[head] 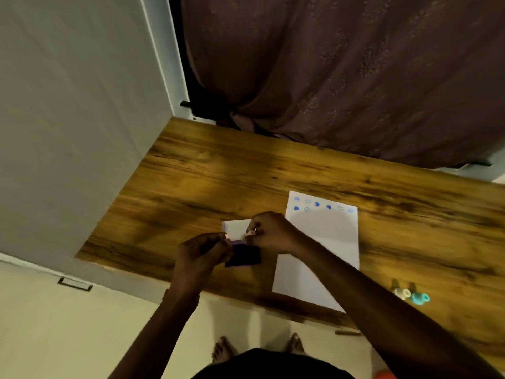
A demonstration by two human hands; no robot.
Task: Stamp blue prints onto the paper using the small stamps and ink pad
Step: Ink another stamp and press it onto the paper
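A white sheet of paper (325, 242) lies on the wooden table (191, 170), with two rows of small blue prints along its far edge. Left of it sits the ink pad (244, 255), its dark blue surface exposed and its white lid (236, 228) raised behind. My right hand (270, 232) pinches a small pinkish stamp at the lid's right edge, above the pad. My left hand (202, 250) curls at the pad's left side, fingertips touching the case near the hinge. Two more small stamps, one cream (401, 292) and one teal (419, 298), lie right of the paper.
A brown curtain (341, 72) hangs behind the table's far edge and a grey wall (76, 119) stands to the left. An orange object (384, 375) peeks in at the bottom right. My bare feet (224, 348) stand on the pale floor below the near edge.
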